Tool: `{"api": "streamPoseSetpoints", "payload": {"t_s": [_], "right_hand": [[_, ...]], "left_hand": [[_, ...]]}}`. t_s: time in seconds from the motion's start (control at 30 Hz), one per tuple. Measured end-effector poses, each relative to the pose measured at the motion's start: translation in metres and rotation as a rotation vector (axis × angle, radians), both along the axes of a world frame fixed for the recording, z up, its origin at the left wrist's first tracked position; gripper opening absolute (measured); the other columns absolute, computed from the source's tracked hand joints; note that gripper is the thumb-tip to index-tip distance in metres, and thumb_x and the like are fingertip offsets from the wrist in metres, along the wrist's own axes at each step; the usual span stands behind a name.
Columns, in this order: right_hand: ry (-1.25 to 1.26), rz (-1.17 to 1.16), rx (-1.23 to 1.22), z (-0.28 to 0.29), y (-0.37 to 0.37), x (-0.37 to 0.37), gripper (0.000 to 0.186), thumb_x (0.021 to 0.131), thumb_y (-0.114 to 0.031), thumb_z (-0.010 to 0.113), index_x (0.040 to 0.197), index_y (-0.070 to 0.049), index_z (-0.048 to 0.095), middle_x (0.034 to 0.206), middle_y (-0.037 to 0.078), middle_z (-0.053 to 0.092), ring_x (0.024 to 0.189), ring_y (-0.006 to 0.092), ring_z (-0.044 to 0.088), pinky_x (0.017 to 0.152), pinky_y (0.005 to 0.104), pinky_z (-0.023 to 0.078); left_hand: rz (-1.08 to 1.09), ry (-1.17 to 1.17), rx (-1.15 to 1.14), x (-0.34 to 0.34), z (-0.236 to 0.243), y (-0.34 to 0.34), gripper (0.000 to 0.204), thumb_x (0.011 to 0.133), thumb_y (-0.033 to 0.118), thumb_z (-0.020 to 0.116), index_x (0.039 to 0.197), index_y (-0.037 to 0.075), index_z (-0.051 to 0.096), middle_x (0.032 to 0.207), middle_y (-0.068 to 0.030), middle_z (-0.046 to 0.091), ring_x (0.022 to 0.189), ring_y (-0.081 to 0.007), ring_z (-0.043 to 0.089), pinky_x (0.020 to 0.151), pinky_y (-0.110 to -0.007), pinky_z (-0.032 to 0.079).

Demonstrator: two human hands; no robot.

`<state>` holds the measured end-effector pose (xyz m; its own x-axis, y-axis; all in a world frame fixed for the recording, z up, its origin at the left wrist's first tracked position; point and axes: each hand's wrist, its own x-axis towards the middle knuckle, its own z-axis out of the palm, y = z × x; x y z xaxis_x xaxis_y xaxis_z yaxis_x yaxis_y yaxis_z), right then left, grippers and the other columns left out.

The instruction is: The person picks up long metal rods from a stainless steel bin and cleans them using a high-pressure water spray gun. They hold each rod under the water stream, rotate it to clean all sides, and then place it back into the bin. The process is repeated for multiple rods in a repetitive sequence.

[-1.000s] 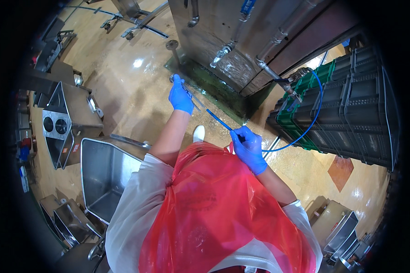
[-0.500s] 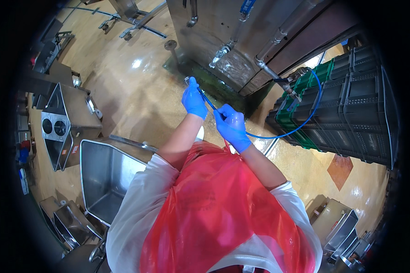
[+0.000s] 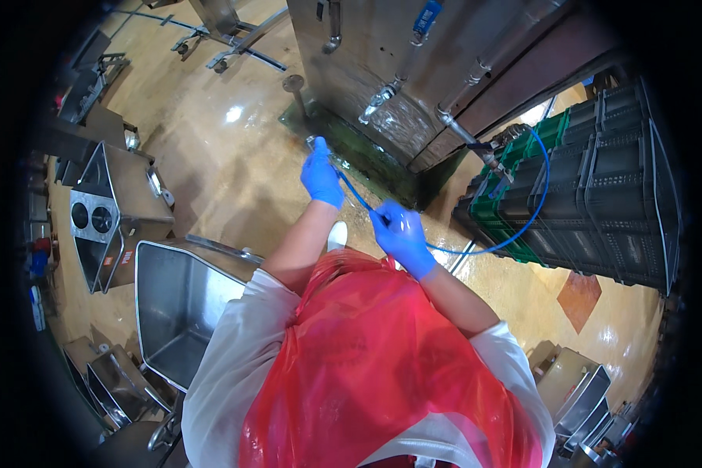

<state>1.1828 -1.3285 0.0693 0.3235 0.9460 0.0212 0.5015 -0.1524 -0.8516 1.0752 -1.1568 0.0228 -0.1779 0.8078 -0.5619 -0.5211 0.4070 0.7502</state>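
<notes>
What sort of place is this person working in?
Probably a wash area in a food plant or large kitchen, though I can't be certain. The clues: a large metal tub, stacked plastic crates, and a blue hose in the gloved hands of someone wearing a red apron.

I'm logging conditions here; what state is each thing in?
Left hand: gloved, closed on a mostly hidden metal piece
Right hand: gloved, closed around blue hose
Blue hose: bowed
Red apron: worn
Steel tub: open-topped
Gray and green crates: stacked
Floor: shiny in patches
</notes>
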Motion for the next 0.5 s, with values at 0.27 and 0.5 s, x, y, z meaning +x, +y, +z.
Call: {"api": "streamPoseSetpoints", "payload": {"t_s": [0.27,0.5], "right_hand": [[0.004,-0.046,0.020,0.008,0.013,0.000,0.017,0.089,-0.015,0.071,0.084,0.000,0.065,0.070,0.020,0.066,0.059,0.0264,0.066,0.059,0.0376,0.051],[0.000,-0.084,0.013,0.011,0.026,0.007,0.017,0.089,-0.017,0.070,0.085,-0.002,0.066,0.074,0.020,0.067,0.064,0.0308,0.068,0.061,0.0385,0.052]], "left_hand": [[0.011,-0.005,-0.008,0.003,0.012,0.000,0.034,0.092,0.041,0.074,0.081,0.011,0.065,0.072,0.0016,0.055,0.060,-0.0107,0.049,0.052,-0.028,0.037],[0.004,-0.064,0.037,0.008,0.012,0.007,0.034,0.091,0.043,0.075,0.083,0.012,0.063,0.070,0.0026,0.054,0.055,-0.0100,0.048,0.049,-0.027,0.036]]}}
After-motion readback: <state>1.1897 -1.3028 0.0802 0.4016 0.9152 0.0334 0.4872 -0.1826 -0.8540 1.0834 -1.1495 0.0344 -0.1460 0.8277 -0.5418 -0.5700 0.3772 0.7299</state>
